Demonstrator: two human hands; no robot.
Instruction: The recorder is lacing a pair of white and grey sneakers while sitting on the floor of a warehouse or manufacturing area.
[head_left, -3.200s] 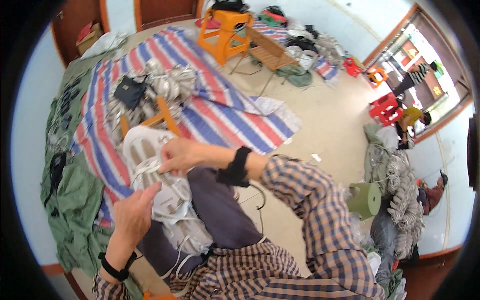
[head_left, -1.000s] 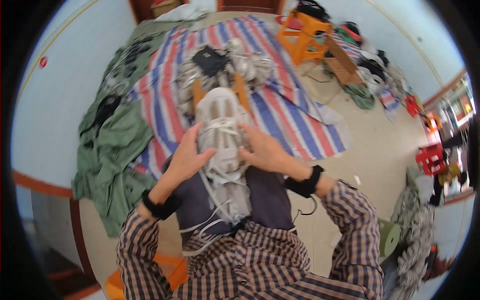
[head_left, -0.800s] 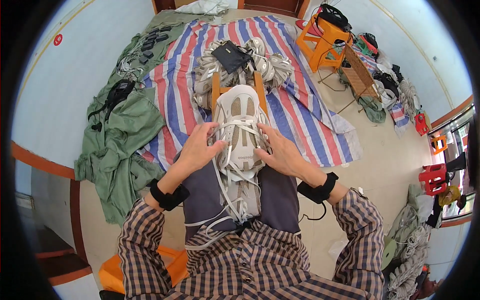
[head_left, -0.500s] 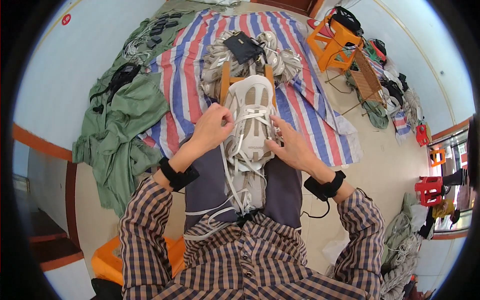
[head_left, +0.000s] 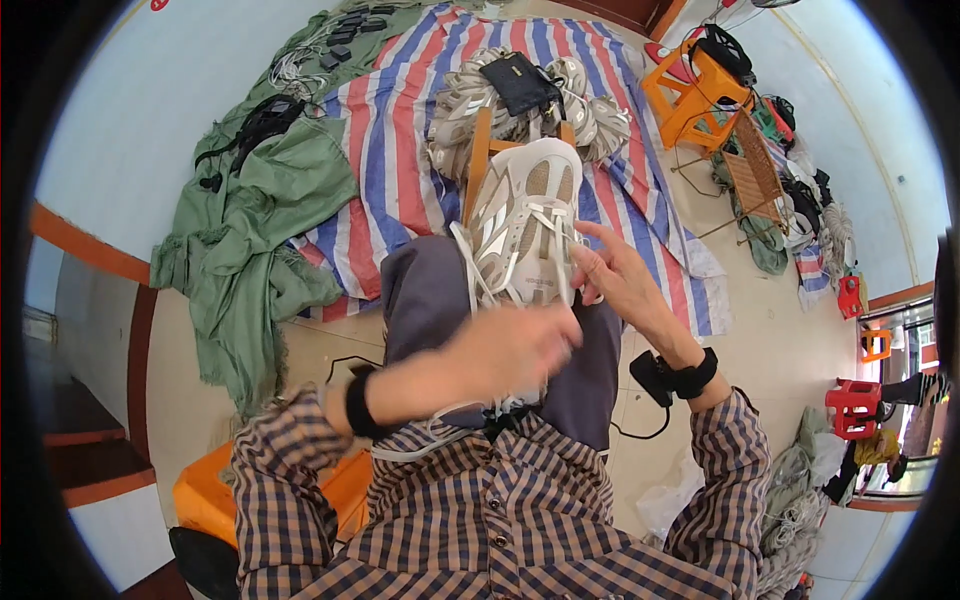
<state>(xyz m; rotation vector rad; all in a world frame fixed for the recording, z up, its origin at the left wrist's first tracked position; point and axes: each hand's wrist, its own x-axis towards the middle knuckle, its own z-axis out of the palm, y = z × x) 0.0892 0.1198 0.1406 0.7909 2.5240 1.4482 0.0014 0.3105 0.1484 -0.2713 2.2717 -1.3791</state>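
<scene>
A beige and white sneaker (head_left: 527,240) lies in front of me, toe pointing away, with white laces (head_left: 548,215) across its tongue. My left hand (head_left: 510,350), smeared by motion, passes over the heel end and hides it; whether its fingers hold anything cannot be made out. At the sneaker's right edge is my right hand (head_left: 622,280). Its index finger is stretched out, apart from the thumb, while the lower fingers curl in. A white lace strand runs down the upper between the two hands. Loose lace also trails across my lap.
Behind the sneaker, a wooden frame (head_left: 478,150) stands before a heap of similar sneakers (head_left: 460,115) with a black pouch (head_left: 520,82) on top. A striped sheet (head_left: 385,150) and green cloth (head_left: 290,190) cover the floor. An orange stool (head_left: 690,100) stands at right.
My left hand has swept down and right, from beside the sneaker to over its heel end. My right hand remains by the sneaker's right side. The view has shifted slightly.
</scene>
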